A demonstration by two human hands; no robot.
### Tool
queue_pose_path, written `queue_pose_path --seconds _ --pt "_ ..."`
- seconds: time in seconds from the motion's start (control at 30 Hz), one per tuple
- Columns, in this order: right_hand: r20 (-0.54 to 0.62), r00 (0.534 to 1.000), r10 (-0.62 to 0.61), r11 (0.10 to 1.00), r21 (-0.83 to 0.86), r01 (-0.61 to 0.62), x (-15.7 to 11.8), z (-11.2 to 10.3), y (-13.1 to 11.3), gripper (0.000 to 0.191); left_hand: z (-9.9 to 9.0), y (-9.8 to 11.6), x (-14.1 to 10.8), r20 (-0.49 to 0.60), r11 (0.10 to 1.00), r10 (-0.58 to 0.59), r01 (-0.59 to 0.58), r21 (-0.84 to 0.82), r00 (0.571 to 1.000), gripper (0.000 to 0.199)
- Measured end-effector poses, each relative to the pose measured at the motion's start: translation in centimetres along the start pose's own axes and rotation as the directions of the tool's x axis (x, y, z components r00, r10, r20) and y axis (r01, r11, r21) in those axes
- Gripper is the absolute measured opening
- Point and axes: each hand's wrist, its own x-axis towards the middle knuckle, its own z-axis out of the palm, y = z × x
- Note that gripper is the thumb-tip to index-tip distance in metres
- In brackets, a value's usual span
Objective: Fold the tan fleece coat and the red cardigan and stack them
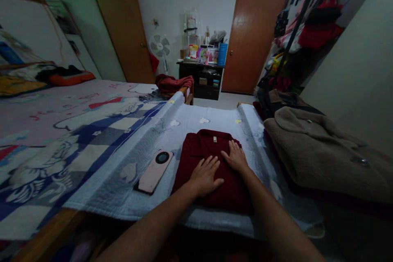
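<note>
A dark red garment [215, 200], folded into a rough rectangle, lies on a light blue cloth [196, 114] with a small white label near its collar. My left hand [206, 176] rests flat on its left-centre part, fingers spread. On the garment's upper right part lies my right hand [236, 156], palm down with fingers stretched out. Neither hand grips anything. To the left of the garment is a pink phone [155, 174] with a round black camera ring, lying face down on the cloth.
A bed with a patterned blanket [101, 131] fills the left. Folded brown clothing [319, 151] is piled at the right. Beyond the cloth are a reddish garment [173, 84], a dark cabinet [201, 86] and a white fan [160, 46]. Clothes hang at the upper right.
</note>
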Motion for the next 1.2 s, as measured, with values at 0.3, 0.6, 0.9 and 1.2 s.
queue_pose_path --seconds 0.3,0.6,0.9,1.2 --pt "-0.124 0.972 -0.202 0.978 0.034 0.207 -6.7 -0.1 -0.5 0.054 -0.5 2.0 -2.6 -0.09 0.998 0.035 -0.03 0.062 0.995 0.06" --pt "-0.123 0.973 -0.194 0.981 -0.053 0.189 -10.2 0.6 -2.3 0.05 1.6 1.7 -2.9 -0.127 0.997 0.003 0.007 0.082 0.992 0.06" --pt "-0.134 0.959 -0.251 0.966 -0.1 0.239 -10.5 0.0 -1.1 0.05 1.1 2.0 -3.3 -0.115 0.999 -0.002 0.007 0.046 0.993 0.069" --pt "-0.043 0.996 -0.078 0.992 -0.099 0.073 -10.5 -1.3 2.1 0.065 0.4 2.0 -3.4 -0.088 0.999 0.01 -0.006 0.049 0.996 0.067"
